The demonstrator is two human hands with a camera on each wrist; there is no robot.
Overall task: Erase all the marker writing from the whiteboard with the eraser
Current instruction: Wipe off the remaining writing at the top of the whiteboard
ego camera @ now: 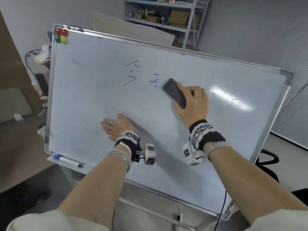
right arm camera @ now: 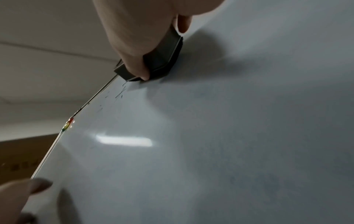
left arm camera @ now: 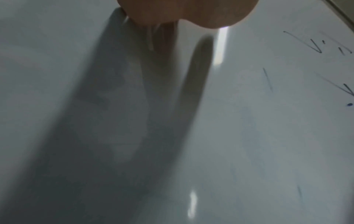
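We read two blue handwritten characters [ego camera: 140, 75] near the top centre of the whiteboard [ego camera: 86, 90]: "今" complete, "天" beside it with its right side already gone. A short faint dash [ego camera: 141, 107] sits lower, mid-board, and a small smudge [ego camera: 235, 98] sits in the glare on the right. No brand or printed label is legible on the board or the eraser. The black-and-white coded tags on both wrist bands are patterns, not text.

Our right hand [ego camera: 191, 104] grips the dark eraser [ego camera: 175, 93], thumb on one long edge, fingers curled over the other. The eraser is pressed flat on the board, touching the right edge of "天". The right wrist view confirms the felt face on the surface, with strokes just ahead of it.

Our left hand [ego camera: 116, 126] lies flat on the board, lower centre, fingers straight and close together, holding nothing. There is a ring on one finger.

Around:
- Four round magnets [ego camera: 61, 36] (two red, one green, one yellow) sit in the top left corner.
- A blue-capped marker [ego camera: 68, 160] lies in the tray at the bottom left edge.
- A metal shelving unit [ego camera: 166, 19] with cardboard boxes stands behind the board, with a large cardboard sheet [ego camera: 130, 29] leaning against it.
- A black chair base [ego camera: 266, 162] is at lower right.

Nothing lies on the board between the eraser and the remaining strokes.
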